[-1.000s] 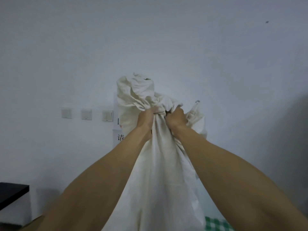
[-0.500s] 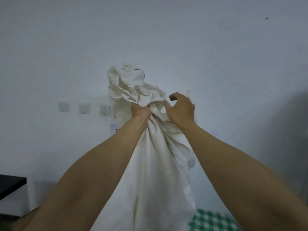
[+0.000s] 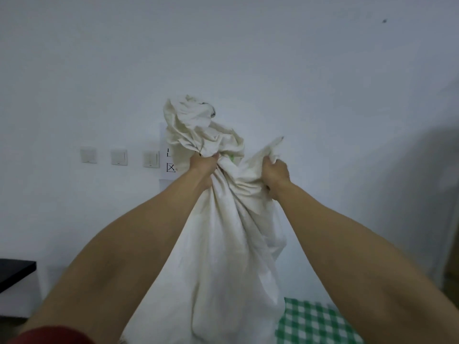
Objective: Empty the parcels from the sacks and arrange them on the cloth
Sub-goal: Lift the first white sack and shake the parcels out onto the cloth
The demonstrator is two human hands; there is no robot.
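Both arms reach up in front of a pale wall [image 3: 298, 70]. The left hand [image 3: 205, 167] clenches the bunched neck of a cream sack [image 3: 223, 244], fingers wrapped tight. The right hand [image 3: 275, 173] grasps a fold of the same sack beside it. The sack hangs down over a green checked cloth [image 3: 313, 321].

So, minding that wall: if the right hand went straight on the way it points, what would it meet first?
The fold of the sack that the right hand grips; beyond it, probably the white wall, though depth is unclear.
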